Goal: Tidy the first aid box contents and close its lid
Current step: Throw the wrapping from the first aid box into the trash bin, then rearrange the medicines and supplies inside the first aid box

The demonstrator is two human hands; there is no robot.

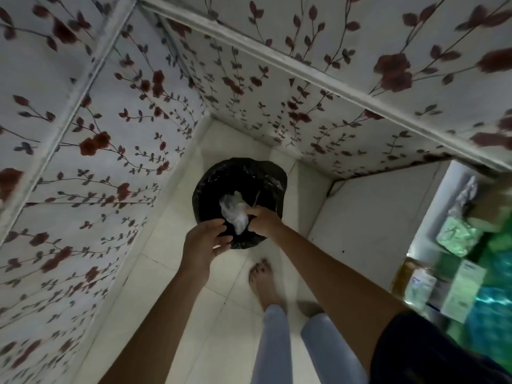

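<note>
Dim, flat indoor light; wide-angle bending at edges, blur at right.

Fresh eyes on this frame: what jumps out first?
Dead centre, a bin lined with a black bag stands on the pale floor tiles in a corner, and both hands are over it: the right hand pushes crumpled clear plastic in, while the left hand is at the bag's near rim. Around it, floral wallpaper fills the left and top. Blurred green and white boxes sit at far right.
</note>
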